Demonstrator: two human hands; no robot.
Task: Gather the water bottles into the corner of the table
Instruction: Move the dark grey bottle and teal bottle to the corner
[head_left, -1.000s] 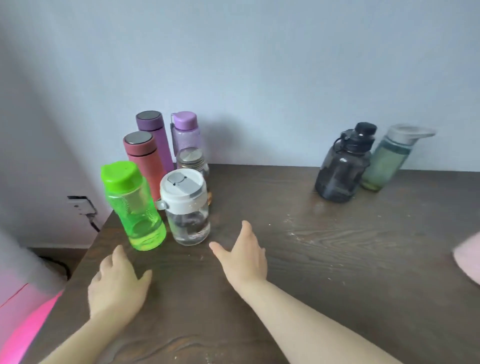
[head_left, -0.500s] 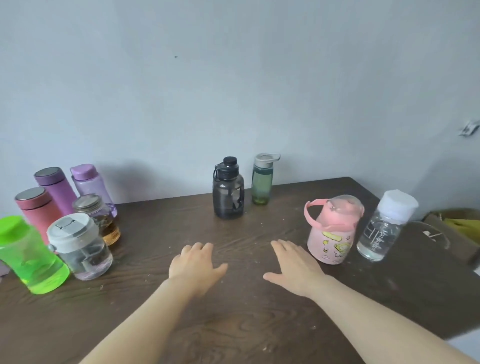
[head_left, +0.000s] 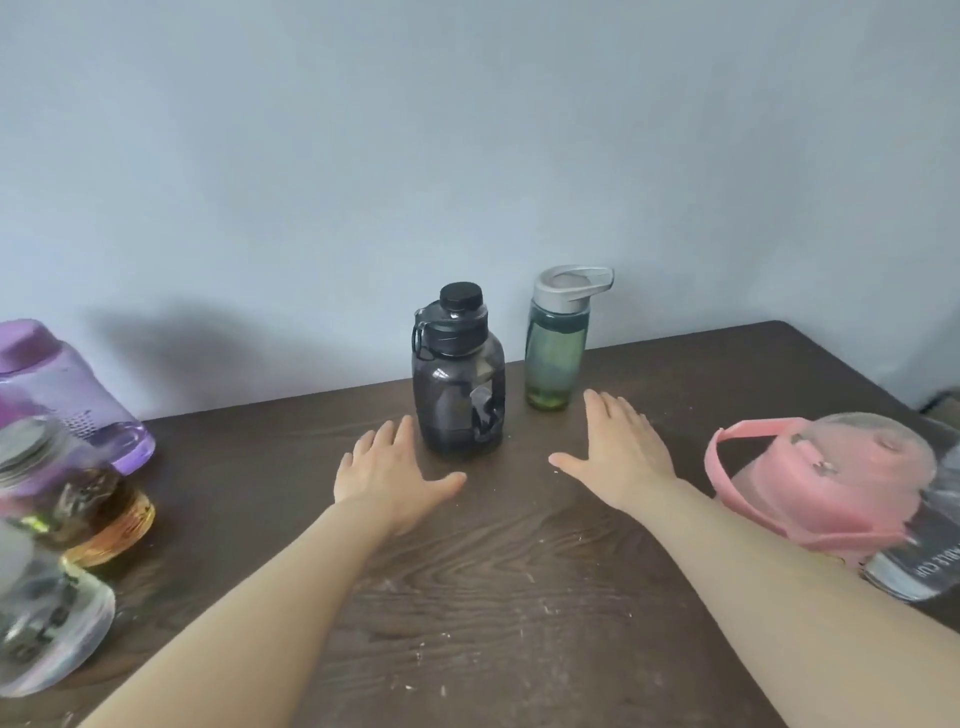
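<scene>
A dark smoky bottle with a black cap (head_left: 458, 374) stands upright near the wall, and a green bottle with a grey spout lid (head_left: 557, 343) stands just right of it. My left hand (head_left: 389, 473) hovers open just left and in front of the dark bottle, fingertips close to its base. My right hand (head_left: 621, 452) is open, right of and in front of the green bottle. Neither hand holds anything. At the left edge a purple bottle (head_left: 57, 389), an amber jar with a metal lid (head_left: 78, 499) and a clear bottle (head_left: 47, 623) are bunched together, blurred.
A pink bottle with a handle (head_left: 826, 478) stands at the right, with a clear bottle (head_left: 919, 566) partly hidden behind it. The dark wooden table (head_left: 493, 597) meets a pale wall at the back. Its right rear corner is near the frame's edge.
Both hands have reached forward towards the dark and green bottles. The view has moved closer, so the left cluster and the pink bottle now sit at the frame's edges.
</scene>
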